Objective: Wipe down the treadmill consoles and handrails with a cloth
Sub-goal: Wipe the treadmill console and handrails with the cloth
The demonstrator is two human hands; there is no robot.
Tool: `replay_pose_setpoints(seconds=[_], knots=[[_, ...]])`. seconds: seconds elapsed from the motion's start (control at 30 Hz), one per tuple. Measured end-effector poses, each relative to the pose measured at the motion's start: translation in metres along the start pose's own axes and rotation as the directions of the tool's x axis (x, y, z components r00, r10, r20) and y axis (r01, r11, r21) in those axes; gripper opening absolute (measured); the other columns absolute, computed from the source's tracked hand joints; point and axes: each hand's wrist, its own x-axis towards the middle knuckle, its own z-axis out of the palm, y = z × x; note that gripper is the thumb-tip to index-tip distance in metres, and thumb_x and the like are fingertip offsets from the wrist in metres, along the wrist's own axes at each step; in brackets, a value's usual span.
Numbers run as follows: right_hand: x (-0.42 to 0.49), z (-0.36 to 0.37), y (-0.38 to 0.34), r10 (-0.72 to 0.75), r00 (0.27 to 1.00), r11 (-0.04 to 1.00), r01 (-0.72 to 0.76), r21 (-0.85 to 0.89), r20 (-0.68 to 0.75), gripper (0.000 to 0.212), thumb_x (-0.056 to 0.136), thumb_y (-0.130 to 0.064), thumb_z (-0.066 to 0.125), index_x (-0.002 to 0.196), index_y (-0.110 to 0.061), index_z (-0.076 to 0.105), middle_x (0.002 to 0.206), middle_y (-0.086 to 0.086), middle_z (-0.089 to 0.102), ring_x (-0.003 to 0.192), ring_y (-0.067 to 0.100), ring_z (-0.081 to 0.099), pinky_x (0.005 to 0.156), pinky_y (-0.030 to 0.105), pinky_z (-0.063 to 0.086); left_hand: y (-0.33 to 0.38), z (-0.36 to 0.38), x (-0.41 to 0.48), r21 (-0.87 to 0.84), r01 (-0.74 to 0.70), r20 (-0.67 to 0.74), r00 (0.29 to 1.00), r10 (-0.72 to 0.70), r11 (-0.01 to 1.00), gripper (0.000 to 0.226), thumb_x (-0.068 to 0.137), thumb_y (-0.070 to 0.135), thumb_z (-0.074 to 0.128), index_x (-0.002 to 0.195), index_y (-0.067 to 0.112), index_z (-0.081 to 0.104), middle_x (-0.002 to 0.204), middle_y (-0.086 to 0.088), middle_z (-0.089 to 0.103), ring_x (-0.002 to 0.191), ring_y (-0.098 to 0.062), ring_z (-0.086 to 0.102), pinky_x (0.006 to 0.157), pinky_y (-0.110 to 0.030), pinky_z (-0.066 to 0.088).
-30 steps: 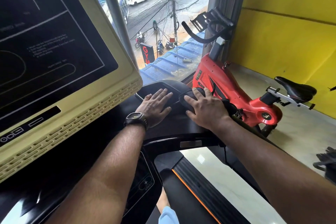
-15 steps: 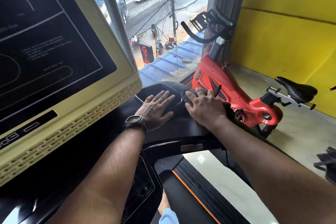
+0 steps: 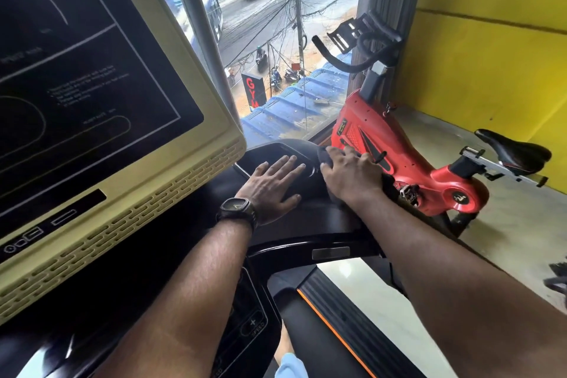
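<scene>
Dark cloth (image 3: 322, 154) farther forward, right hand (image 3: 349, 176) gripping

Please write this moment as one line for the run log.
step: console wipe | left hand: flat on console | right hand: grips dark cloth at console's right edge

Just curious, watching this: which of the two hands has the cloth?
The right hand, nearest the red bike: a dark cloth shows under it. The left hand, above the wristwatch, lies flat on the black console, holding nothing.
</scene>
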Motion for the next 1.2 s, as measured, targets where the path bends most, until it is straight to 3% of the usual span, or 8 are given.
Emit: replay_pose_setpoints(seconds=[0.1, 0.27, 0.47, 0.63, 0.83, 1.0, 1.1, 1.2], knots=[[-0.018, 0.012, -0.016, 0.090, 0.993, 0.988, -0.098, -0.115, -0.070, 0.049, 0.100, -0.049, 0.041, 0.142, -0.026, 0.047, 0.143, 0.016, 0.051, 0.123, 0.046, 0.049, 0.093, 0.054, 0.045, 0.001, -0.001, -0.001, 0.005, 0.005, 0.006, 1.000, -0.006, 1.000, 0.082, 0.083, 0.062, 0.017, 0.160, 0.034, 0.010, 0.168, 0.005, 0.001, 0.155, -0.014, 0.001, 0.123, -0.045, 0.009], [-0.007, 0.004, 0.004, -0.159, 0.987, 0.981, 0.156, -0.117, -0.024, 0.050, 0.100, -0.051, 0.041, 0.146, -0.031, 0.046, 0.146, 0.010, 0.052, 0.124, 0.042, 0.051, 0.096, 0.050, 0.046, 0.014, -0.005, 0.005, -0.102, 0.036, -0.004, 0.999, -0.037, 0.994, 0.083, 0.082, 0.047, 0.034, 0.160, 0.030, 0.014, 0.168, 0.005, 0.001, 0.154, -0.013, 0.000, 0.123, -0.045, 0.013], [-0.029, 0.015, -0.001, 0.089, 0.988, 0.979, -0.110, -0.172, -0.128, 0.047, 0.097, -0.050, 0.044, 0.136, -0.024, 0.052, 0.132, 0.016, 0.058, 0.115, 0.042, 0.055, 0.090, 0.050, 0.046, 0.020, -0.004, 0.010, -0.112, -0.005, -0.008, 1.000, 0.004, 0.994, 0.082, 0.082, 0.040, 0.035, 0.160, 0.027, 0.015, 0.168, 0.005, 0.002, 0.154, -0.010, -0.002, 0.124, -0.043, 0.010], [-0.018, 0.006, 0.014, -0.131, 0.990, 0.986, 0.126, -0.110, -0.044, 0.050, 0.098, -0.052, 0.045, 0.144, -0.033, 0.049, 0.142, 0.011, 0.054, 0.121, 0.041, 0.053, 0.096, 0.050, 0.046, 0.024, -0.008, 0.011, -0.073, -0.007, 0.011, 1.000, 0.008, 0.997, 0.085, 0.081, 0.043, 0.035, 0.161, 0.022, 0.015, 0.169, 0.002, 0.004, 0.154, -0.012, 0.000, 0.123, -0.044, 0.009], [-0.019, -0.001, 0.024, 0.158, 0.984, 0.987, -0.156, 0.028, -0.081, 0.047, 0.098, -0.050, 0.043, 0.137, -0.025, 0.054, 0.131, 0.017, 0.061, 0.119, 0.040, 0.057, 0.095, 0.049, 0.047, 0.034, -0.004, 0.016, -0.117, 0.021, 0.001, 1.000, -0.021, 0.993, 0.080, 0.087, 0.033, 0.048, 0.159, 0.018, 0.018, 0.168, -0.004, 0.007, 0.155, -0.016, 0.002, 0.123, -0.046, 0.012], [-0.032, 0.008, 0.018, -0.095, 0.989, 0.985, 0.077, -0.154, -0.114, 0.049, 0.097, -0.053, 0.045, 0.142, -0.033, 0.051, 0.136, 0.014, 0.059, 0.117, 0.040, 0.057, 0.091, 0.049, 0.046, 0.033, -0.002, 0.018, -0.084, -0.023, -0.004, 1.000, 0.023, 0.996, 0.083, 0.087, 0.035, 0.049, 0.160, 0.018, 0.015, 0.168, -0.002, 0.006, 0.155, -0.015, 0.002, 0.123, -0.047, 0.012], [-0.004, -0.007, 0.033, 0.035, 0.998, 0.996, -0.038, 0.075, 0.044, 0.050, 0.100, -0.054, 0.040, 0.143, -0.031, 0.049, 0.138, 0.015, 0.058, 0.122, 0.040, 0.057, 0.098, 0.048, 0.046, 0.034, -0.003, 0.017, -0.063, -0.028, -0.029, 0.999, 0.026, 0.998, 0.085, 0.082, 0.041, 0.039, 0.160, 0.018, 0.017, 0.168, -0.003, 0.008, 0.155, -0.016, 0.004, 0.123, -0.048, 0.014], [-0.019, 0.003, 0.021, 0.180, 0.981, 0.982, -0.184, -0.047, -0.077, 0.049, 0.099, -0.051, 0.041, 0.136, -0.022, 0.053, 0.131, 0.019, 0.060, 0.118, 0.042, 0.056, 0.095, 0.050, 0.046, 0.033, 0.000, 0.017, -0.047, -0.032, -0.049, 0.998, 0.030, 0.998, 0.083, 0.083, 0.042, 0.039, 0.160, 0.018, 0.019, 0.168, -0.003, 0.011, 0.155, -0.016, 0.007, 0.122, -0.048, 0.016]])
